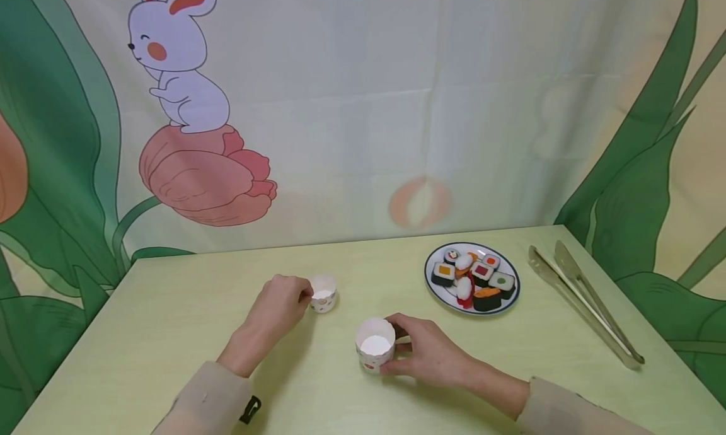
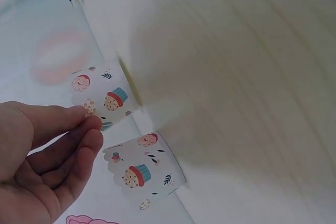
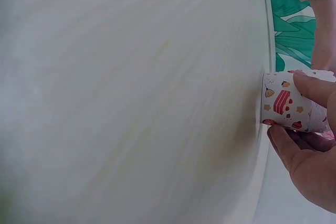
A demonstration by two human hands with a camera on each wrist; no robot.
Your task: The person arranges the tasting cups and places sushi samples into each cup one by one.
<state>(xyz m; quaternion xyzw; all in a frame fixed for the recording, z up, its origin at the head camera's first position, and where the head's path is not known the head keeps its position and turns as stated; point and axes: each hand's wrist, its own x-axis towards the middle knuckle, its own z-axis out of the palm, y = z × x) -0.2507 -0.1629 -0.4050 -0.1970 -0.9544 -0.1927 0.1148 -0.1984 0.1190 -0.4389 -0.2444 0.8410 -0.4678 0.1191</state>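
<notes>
squeezing hard might have dented the far cup (image 1: 324, 302) the left hand (image 1: 279, 301) pinched and near cup (image 1: 374, 356) the right hand (image 1: 432, 352) gripped.

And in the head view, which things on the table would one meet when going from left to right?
Far paper cup, near paper cup, plate with sushi pieces, metal tongs.
</notes>
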